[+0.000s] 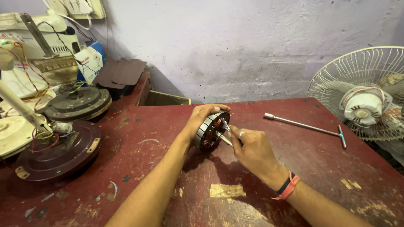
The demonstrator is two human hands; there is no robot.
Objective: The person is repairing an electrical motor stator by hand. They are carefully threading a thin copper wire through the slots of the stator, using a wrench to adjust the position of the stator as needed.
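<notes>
My left hand [201, 118] grips a round fan motor stator [211, 131] with copper windings, held on edge on the worn red table [235, 168]. My right hand [251, 148] holds a thin metal tool [225, 133], whose tip pokes into the face of the stator. A ring sits on one right finger, and red and black bands wrap that wrist.
A metal T-handle wrench [309, 126] lies on the table at right. A white table fan [366, 93] stands at the right edge. Brown ceiling fan motor housings [59, 151] with loose wires sit at left, with more fan parts and boxes behind them by the wall.
</notes>
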